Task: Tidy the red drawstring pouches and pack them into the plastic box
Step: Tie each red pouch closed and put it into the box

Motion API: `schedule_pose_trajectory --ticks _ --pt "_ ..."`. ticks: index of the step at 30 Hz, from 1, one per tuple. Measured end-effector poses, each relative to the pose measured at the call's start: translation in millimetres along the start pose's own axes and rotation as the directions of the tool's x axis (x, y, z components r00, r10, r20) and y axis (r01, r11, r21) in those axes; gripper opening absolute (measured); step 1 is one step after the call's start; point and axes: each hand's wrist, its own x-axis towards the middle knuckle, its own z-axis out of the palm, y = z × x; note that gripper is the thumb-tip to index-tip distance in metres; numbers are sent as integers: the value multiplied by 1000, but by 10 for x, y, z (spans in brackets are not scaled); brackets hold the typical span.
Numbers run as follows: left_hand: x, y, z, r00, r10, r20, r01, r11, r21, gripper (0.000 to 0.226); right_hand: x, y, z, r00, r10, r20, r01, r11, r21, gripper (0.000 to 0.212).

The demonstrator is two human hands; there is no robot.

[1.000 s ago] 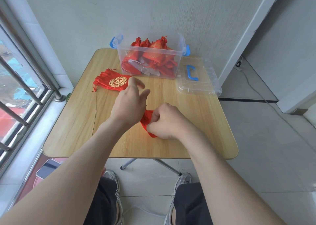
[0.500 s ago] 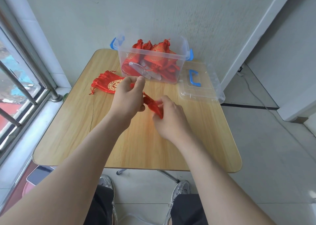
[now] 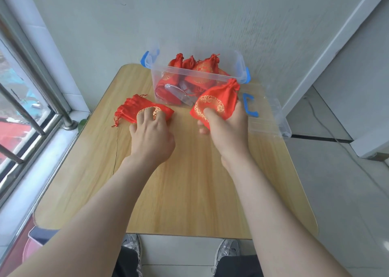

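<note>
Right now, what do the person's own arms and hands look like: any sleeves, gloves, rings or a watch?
Both forearms are bare up to the frame edge, with no sleeves in view. The left hand and right hand wear no gloves, and no ring, watch or bracelet shows on the visible sides. The nails look short and unpainted. Nothing is marked on either arm.

Light wooden table (image 3: 189, 192) with rounded corners, set against a pale textured wall (image 3: 189, 19). Clear plastic lid with a blue handle (image 3: 263, 116) lying flat at the table's far right edge. To the left, window with grey metal bars (image 3: 25, 112) above a white sill (image 3: 42, 161). On the right, white door frame (image 3: 336, 34) and grey tiled floor (image 3: 347, 203), with a thin cable (image 3: 320, 121) trailing across it. Below the table's near edge, two grey sneakers (image 3: 227, 249) and dark trouser legs (image 3: 235, 266). Pink object with a dark top (image 3: 35, 243) at lower left, too cropped to identify.
</note>
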Motion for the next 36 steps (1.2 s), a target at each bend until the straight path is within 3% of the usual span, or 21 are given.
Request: schedule_pose_trajectory --ticks 4,8,11,14,18,21,24,26,29,32,34,36 --pt "61 -48 73 997 -35 71 27 993 113 59 219 -49 267 990 -127 -63 121 988 -92 31" --pt "119 -54 91 998 -57 -21 59 993 103 31 445 -250 523 957 -264 -123 256 964 -71 25" --pt "116 -82 95 997 -62 -42 64 997 52 20 607 -430 619 945 -239 -223 251 968 26 28" --pt "98 -75 103 997 -54 -63 54 999 4 22 807 -508 671 944 -235 -233 218 971 -94 35" --pt "63 -22 80 996 -68 -54 68 998 4 24 955 -553 745 937 -315 -150 263 920 -290 16" --pt "68 -2 76 996 -77 -52 78 997 16 25 1052 -548 753 922 -379 -78 301 828 -473 31" --pt "77 -19 76 993 -75 -87 77 997 26 18 1083 -545 693 904 -413 -111 129 513 -849 29" --pt "87 -34 62 984 -81 -158 82 997 2 22 1005 -532 618 881 -461 -105 105 408 -907 26" --pt "107 -47 39 970 -83 -229 80 997 -22 29 784 -395 580 854 -519 -26 209 390 -897 28" --pt "100 -16 31 974 -85 -211 83 996 -20 32 531 -211 615 823 -567 12 268 371 -889 22" --pt "87 8 27 971 -99 -218 96 995 -21 30 400 -107 615 881 -474 9 238 426 -873 17" --pt "67 40 5 958 -90 -274 79 996 -52 28 314 -28 585 956 -293 -4 167 553 -817 20"
